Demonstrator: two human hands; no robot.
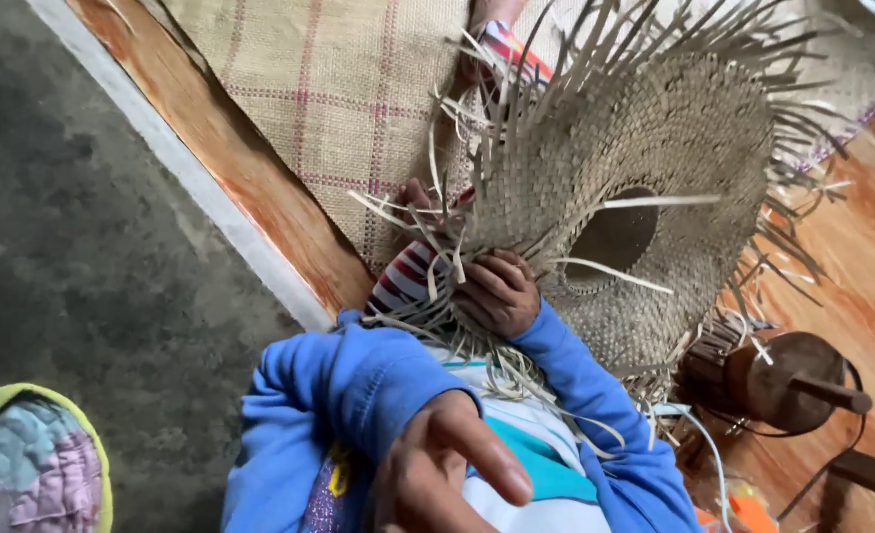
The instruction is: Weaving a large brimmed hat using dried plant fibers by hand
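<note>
Fingers of right hand (498, 293) gripping woven hat (645, 197)

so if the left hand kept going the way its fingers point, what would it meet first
Probably the blue right sleeve, across the chest. The left hand sits nearer the camera and is blurred, so depth is unclear.

A half-woven straw hat (655, 168), tan with a dark round crown opening, is being held tilted on edge above a checked woven mat. Loose unwoven strips are being left sticking out all around its brim, densest from nine to twelve o'clock.
</note>
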